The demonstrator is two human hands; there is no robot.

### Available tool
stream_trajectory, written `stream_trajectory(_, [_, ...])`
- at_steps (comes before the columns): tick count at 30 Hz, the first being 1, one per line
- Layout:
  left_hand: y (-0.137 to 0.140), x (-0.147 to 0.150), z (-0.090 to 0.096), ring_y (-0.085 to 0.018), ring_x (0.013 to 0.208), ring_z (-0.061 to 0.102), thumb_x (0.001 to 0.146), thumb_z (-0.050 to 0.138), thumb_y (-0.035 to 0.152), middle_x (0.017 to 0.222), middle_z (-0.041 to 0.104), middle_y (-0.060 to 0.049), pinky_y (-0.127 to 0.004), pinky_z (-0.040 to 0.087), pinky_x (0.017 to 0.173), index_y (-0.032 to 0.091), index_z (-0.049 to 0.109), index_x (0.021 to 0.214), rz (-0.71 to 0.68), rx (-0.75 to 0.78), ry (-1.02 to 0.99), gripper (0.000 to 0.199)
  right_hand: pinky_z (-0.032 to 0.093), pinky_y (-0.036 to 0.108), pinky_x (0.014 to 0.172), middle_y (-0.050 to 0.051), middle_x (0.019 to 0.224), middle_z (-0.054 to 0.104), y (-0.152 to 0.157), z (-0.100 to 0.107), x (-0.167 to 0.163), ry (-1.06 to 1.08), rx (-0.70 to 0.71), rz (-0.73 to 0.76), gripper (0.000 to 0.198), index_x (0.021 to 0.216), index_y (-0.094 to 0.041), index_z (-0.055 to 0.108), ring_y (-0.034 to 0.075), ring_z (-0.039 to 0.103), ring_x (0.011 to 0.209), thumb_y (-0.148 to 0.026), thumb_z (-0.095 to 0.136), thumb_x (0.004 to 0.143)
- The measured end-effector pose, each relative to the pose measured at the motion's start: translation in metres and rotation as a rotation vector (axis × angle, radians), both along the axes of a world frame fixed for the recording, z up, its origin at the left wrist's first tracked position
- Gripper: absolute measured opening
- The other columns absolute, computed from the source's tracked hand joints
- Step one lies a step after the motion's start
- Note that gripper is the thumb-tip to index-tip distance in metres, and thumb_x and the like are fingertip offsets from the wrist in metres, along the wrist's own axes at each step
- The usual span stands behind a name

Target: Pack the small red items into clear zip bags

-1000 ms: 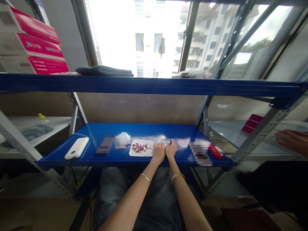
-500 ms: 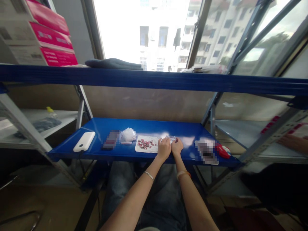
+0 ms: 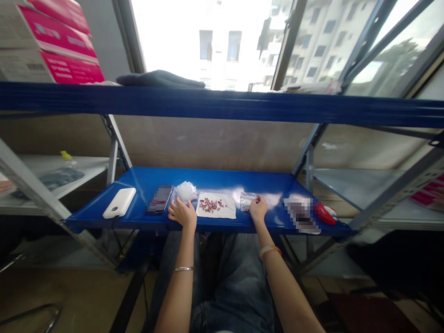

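Observation:
My left hand (image 3: 182, 213) is at the near edge of a pile of clear plastic bags (image 3: 186, 190), its fingers spread and holding nothing that I can see. To its right lies a white cloth (image 3: 227, 212) with many small pink and dark pieces (image 3: 211, 204) heaped on it. My right hand (image 3: 258, 209) is closed at the right side of a small clear plastic bag (image 3: 245, 202) that lies on the blue shelf. The fingertips of this hand partly cover the bag, and its contents are too small to make out.
On the blue shelf (image 3: 222, 177) a white device with a cable (image 3: 120, 203) and a dark phone (image 3: 160, 200) lie at the left. A blurred-out item (image 3: 302, 216) and a red-and-white object (image 3: 325, 213) lie at the right. An upper blue beam (image 3: 222, 104) crosses above.
My left hand has left the small bag beside my right hand and moved left to the pile of bags, its fingers now spread. My right hand stays near the small bag.

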State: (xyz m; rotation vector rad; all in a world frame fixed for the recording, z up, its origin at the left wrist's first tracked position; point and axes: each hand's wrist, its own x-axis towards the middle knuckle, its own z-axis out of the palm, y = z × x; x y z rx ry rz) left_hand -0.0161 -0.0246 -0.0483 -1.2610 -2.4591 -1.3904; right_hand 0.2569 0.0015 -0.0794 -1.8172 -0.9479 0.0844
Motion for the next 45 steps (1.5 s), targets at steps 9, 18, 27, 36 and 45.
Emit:
stream_trajectory(9, [-0.001, 0.004, 0.0, -0.035, 0.122, 0.041, 0.078, 0.058, 0.021, 0.127, 0.05, -0.021, -0.055, 0.031, 0.097, 0.014, 0.04, 0.128, -0.01, -0.073, 0.045, 0.054, 0.042, 0.035, 0.086, 0.02, 0.099, 0.068, -0.004, 0.0, 0.0, -0.014, 0.029, -0.016, 0.045, 0.105, -0.003, 0.065, 0.027, 0.06, 0.091, -0.019, 0.043, 0.069])
stream_trajectory(18, [-0.004, -0.005, -0.01, -0.018, 0.088, 0.061, 0.079, 0.05, 0.011, 0.102, 0.06, -0.012, -0.033, 0.048, 0.085, 0.014, 0.037, 0.129, -0.123, 0.509, -0.313, 0.052, 0.037, 0.04, 0.092, 0.023, 0.104, 0.064, -0.01, 0.008, -0.004, -0.025, 0.103, -0.076, 0.043, 0.105, -0.001, 0.064, 0.03, 0.055, 0.1, -0.019, 0.043, 0.072])
stream_trajectory(27, [-0.014, -0.008, -0.014, -0.018, 0.079, 0.066, 0.074, 0.066, 0.03, 0.088, 0.066, -0.008, -0.033, 0.054, 0.073, 0.015, 0.051, 0.096, -0.101, 0.735, -0.632, 0.031, 0.037, 0.039, 0.092, 0.018, 0.102, 0.062, -0.026, 0.022, -0.014, -0.13, 0.323, -0.285, 0.032, 0.102, -0.008, 0.064, 0.028, 0.053, 0.101, -0.023, 0.047, 0.079])
stream_trajectory(36, [-0.034, -0.014, 0.01, -0.018, 0.077, 0.065, 0.072, 0.068, 0.038, 0.08, 0.069, -0.006, -0.03, 0.051, 0.071, 0.014, 0.064, 0.081, -0.286, 0.824, -0.627, 0.026, 0.042, 0.03, 0.063, 0.004, 0.072, 0.055, -0.052, 0.038, -0.077, 0.248, 0.577, -0.126, 0.03, 0.086, -0.015, 0.057, 0.016, 0.049, 0.065, -0.044, 0.051, 0.079])
stream_trajectory(45, [-0.054, 0.021, 0.051, -0.021, 0.086, 0.066, 0.075, 0.065, 0.036, 0.092, 0.073, -0.009, -0.03, 0.051, 0.073, 0.015, 0.072, 0.091, -0.634, 0.684, -0.639, 0.028, 0.036, 0.022, 0.047, -0.002, 0.051, 0.052, -0.078, 0.093, -0.144, 0.407, 0.167, 1.096, 0.044, 0.058, -0.018, 0.053, 0.009, 0.046, 0.047, -0.058, 0.055, 0.076])
